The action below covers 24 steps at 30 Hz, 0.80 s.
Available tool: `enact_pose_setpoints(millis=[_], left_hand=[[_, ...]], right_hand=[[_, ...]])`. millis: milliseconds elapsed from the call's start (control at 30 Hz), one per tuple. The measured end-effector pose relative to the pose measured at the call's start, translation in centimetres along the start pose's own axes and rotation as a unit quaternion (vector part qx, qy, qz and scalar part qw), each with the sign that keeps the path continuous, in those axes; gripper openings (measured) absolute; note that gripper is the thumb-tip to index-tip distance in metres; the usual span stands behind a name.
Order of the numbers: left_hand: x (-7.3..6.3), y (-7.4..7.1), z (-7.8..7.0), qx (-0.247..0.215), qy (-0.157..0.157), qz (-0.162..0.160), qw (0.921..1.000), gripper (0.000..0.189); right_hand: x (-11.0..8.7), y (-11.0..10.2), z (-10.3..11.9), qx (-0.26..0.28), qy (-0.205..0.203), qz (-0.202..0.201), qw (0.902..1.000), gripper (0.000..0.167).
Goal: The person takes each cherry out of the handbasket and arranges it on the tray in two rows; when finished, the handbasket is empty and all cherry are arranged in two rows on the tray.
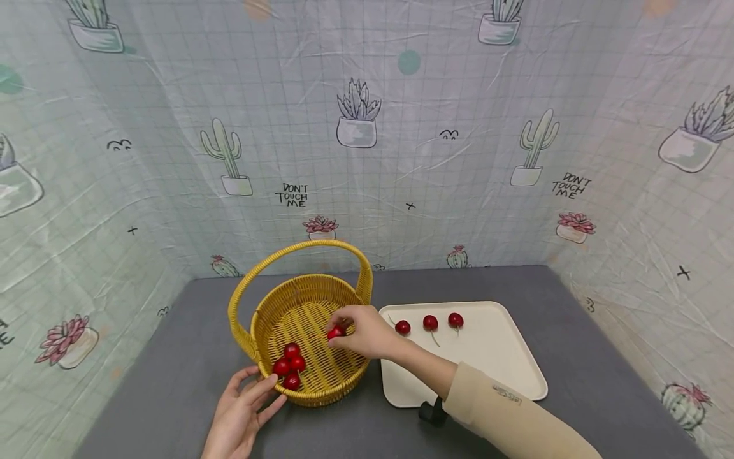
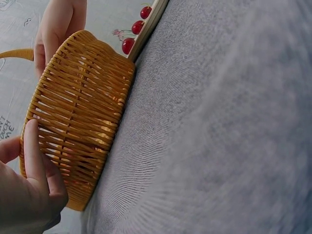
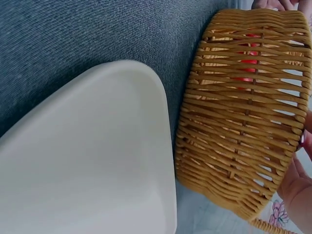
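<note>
A yellow wicker basket (image 1: 312,396) with an arched handle stands left of centre, several red cherries (image 1: 292,363) grouped at its near left inside. My left hand (image 1: 241,408) grips its near left rim, fingers against the outer weave in the left wrist view. Over the basket's right side, my right hand (image 1: 361,331) pinches a red cherry (image 1: 336,332) between thumb and fingers. Three stemmed cherries (image 1: 430,322) lie toward the far left of a white tray (image 1: 476,363). In the right wrist view, the basket (image 3: 243,112) hides part of the right hand (image 3: 298,190).
The tray sits close to the right of the basket on a grey cloth-covered table (image 1: 172,370). A small black object (image 1: 432,413) shows beneath the right wrist. A patterned curtain (image 1: 413,166) closes off the back and sides.
</note>
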State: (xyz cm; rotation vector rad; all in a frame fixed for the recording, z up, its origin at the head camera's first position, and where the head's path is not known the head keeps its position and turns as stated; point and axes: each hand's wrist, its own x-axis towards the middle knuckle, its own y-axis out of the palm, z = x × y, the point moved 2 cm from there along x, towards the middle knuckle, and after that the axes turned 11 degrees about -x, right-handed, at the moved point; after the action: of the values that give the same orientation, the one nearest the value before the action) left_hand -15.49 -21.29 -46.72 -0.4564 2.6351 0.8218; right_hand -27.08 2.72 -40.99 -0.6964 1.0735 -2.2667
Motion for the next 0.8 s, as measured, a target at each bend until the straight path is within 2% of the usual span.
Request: enact_pose_setpoints(millis=[300,433,667,800], left_hand=[[-0.1,0.1,0.0,0.000,0.000,0.002,1.0000,0.042],[0.0,0.0,0.0,-0.002,0.002,0.005,1.0000,0.040],[0.0,-0.1,0.1,-0.005,0.001,0.005,1.0000,0.037],[0.1,-0.2,0.1,-0.006,0.001,0.006,1.0000,0.037]], right_hand=[[-1.2,-1.4,0.0,0.009,0.043,0.007,0.9990,0.023],[-1.6,-1.7,-0.5,0.008,0.045,0.008,0.9989,0.020],[-2.6,-2.4,-1.1,0.071,0.039,-0.001,0.9967,0.017],[-3.0,-2.9,-1.4,0.072,0.042,-0.006,0.9965,0.016]])
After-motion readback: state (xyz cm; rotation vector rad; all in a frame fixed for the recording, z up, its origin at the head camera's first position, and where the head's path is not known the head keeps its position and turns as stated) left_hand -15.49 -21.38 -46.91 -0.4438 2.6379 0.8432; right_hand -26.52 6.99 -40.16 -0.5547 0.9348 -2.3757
